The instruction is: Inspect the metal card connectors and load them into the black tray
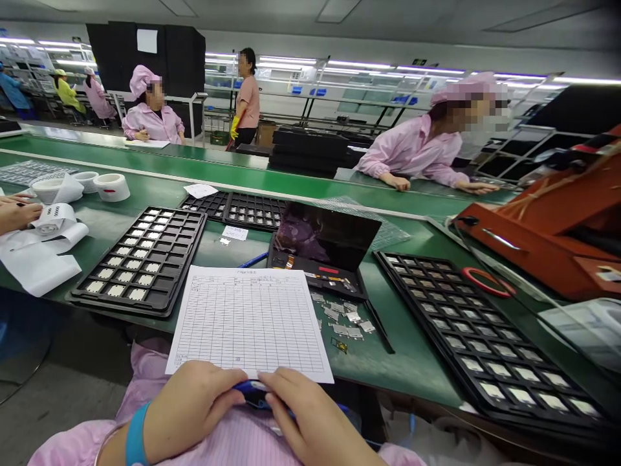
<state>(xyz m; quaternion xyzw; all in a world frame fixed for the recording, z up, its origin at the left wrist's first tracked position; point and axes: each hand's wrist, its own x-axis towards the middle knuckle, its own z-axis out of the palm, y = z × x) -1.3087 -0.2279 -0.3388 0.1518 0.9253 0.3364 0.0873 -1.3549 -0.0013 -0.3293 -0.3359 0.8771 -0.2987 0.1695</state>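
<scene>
At the table's front edge, my left hand (196,404) and my right hand (310,414) are brought together over my lap. Between the fingertips of both hands is a slim blue thing (252,386); the fingers cover most of it, so its kind is unclear. Both hands are closed around it. Just beyond my fingers lies a printed form (252,323) with a grid of rows and a small mark near its lower edge. Behind the form a blue pen (253,260) rests on the table. Right of the form are several small metal plates (347,317) and black tweezers (381,327).
Black trays of small metal parts stand left (140,259) and right (485,330). An open black case (315,259) holds flex cables. Red tape (488,281) lies near an orange machine (553,233). Label rolls (111,186) and another person's hand (19,213) are at left. Co-workers sit across the green belt (218,169).
</scene>
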